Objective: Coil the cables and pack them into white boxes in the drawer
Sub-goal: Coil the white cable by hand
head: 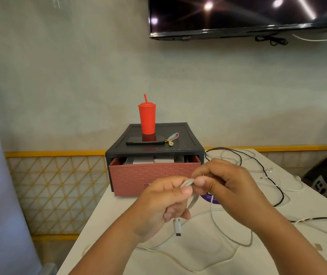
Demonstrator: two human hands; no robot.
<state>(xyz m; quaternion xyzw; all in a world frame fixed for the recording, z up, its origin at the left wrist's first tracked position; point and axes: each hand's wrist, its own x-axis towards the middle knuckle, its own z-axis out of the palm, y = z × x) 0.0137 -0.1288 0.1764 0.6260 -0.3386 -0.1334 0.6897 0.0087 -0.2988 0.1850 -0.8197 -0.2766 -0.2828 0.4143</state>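
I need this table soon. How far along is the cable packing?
Done: the drawer stands open, white boxes showing inside. In hand: the left hand and right hand hold a loop of one white cable. Left: the black cable and several loose white cables lie uncoiled on the table.

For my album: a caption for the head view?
Left hand and right hand pinch a looped white cable before the open brick-red drawer of white boxes.

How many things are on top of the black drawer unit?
3: a red cup at the back, a dark phone before it, and a pink-green strap right of the phone. None seems hidden.
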